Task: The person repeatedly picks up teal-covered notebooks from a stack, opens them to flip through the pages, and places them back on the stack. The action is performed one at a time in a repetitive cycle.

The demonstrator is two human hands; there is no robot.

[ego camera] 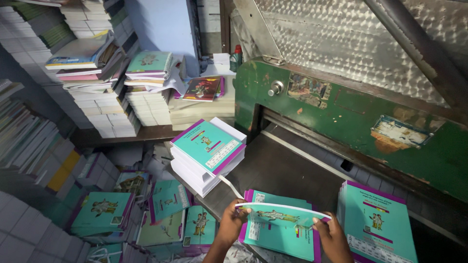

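Item: thin teal paperback booklet with purple edge trim (282,215), cover bearing a small cartoon figure and a pale printed panel. It is held level and bowed upward, its white underside edge showing. The left hand (230,225) pinches its left end, fingers (242,211) closed on the cover; the right hand (332,234) grips its right end, fingers (318,222) curled over the edge.

Directly beneath the fingers: loose pile of matching teal booklets (280,234) on the dark metal table (282,170). Just right of the right fingers: second teal stack (378,224). Up and left of the left fingers: tall stack with white page edges (207,153). Beyond: green paper-cutting machine (351,109). Below left of the fingers: scattered teal booklets on the floor (146,214).
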